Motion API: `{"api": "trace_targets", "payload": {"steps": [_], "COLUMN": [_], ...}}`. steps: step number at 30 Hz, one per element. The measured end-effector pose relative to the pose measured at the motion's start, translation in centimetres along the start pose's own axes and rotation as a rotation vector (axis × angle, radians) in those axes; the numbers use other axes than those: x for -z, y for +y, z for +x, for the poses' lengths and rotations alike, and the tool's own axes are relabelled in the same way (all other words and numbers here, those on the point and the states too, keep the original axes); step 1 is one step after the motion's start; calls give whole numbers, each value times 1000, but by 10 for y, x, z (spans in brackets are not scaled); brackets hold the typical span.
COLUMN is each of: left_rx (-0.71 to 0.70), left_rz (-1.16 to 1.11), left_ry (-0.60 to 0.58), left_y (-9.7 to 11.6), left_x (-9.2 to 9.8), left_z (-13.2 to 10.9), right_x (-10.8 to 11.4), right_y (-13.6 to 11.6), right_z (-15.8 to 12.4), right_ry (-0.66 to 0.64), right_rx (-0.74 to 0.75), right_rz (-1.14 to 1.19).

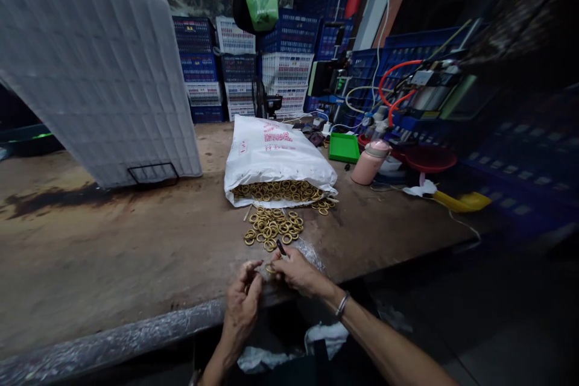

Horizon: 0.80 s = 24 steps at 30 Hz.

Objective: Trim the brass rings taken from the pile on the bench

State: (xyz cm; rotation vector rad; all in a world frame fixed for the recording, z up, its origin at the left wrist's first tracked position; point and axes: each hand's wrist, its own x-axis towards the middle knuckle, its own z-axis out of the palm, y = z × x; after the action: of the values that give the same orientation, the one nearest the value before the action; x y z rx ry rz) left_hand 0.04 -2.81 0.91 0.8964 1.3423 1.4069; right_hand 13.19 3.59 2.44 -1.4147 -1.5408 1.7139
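My right hand is closed around a slim tool with a dark handle; its working end is hidden by the fingers. A brass-coloured ring sits at that hand's fingertips. Just to the left, my left hand has its fingers curled and thumb drawn in; what it holds, if anything, is too small to make out. Beyond both hands lies a loose pile of brass-coloured rings. They spread from the open mouth of a white sack with red print, which holds many more.
Clear plastic strands lie beside my right hand. A tall pale ribbed panel stands at left. Farther right are a green tray, a pink bottle and a yellow scoop-like piece. Stacked crates line the back.
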Motion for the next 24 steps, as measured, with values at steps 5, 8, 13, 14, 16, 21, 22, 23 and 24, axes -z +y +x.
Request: {"api": "trace_targets", "payload": {"steps": [5,8,13,14,16,21,22,23,24], "left_rx": [-170,-125,-4,22,95,263,272,278,285], "left_rz": [163,126,10,0,-2,-39,-66,-92,-114], "left_ry": [-147,-165,-139,-133,-130,-249,-263,-265,-257], "left_y": [3,4,2,2,3,7,7,6,5], "left_x": [-3,-8,-10,-10,-10,-10,-10,-9,-9], "left_z": [0,-2,-1,0,2,2,2,1,1], "right_x": [-3,-3,-4,-5,-5,-5,-4,-4,-3], "right_y": [-2,-1,1,1,-1,-5,-4,-2,0], "right_z": [-6,-6,-4,-3,-3,-3,-2,-1,0], "right_ry": [-108,-101,40,76,115,80,59,45,48], "right_rx": [-122,-91,193,234,247,218,230,235,235], "right_rz": [187,162,-154,-219,-302,-310,-276,-245,-229]}}
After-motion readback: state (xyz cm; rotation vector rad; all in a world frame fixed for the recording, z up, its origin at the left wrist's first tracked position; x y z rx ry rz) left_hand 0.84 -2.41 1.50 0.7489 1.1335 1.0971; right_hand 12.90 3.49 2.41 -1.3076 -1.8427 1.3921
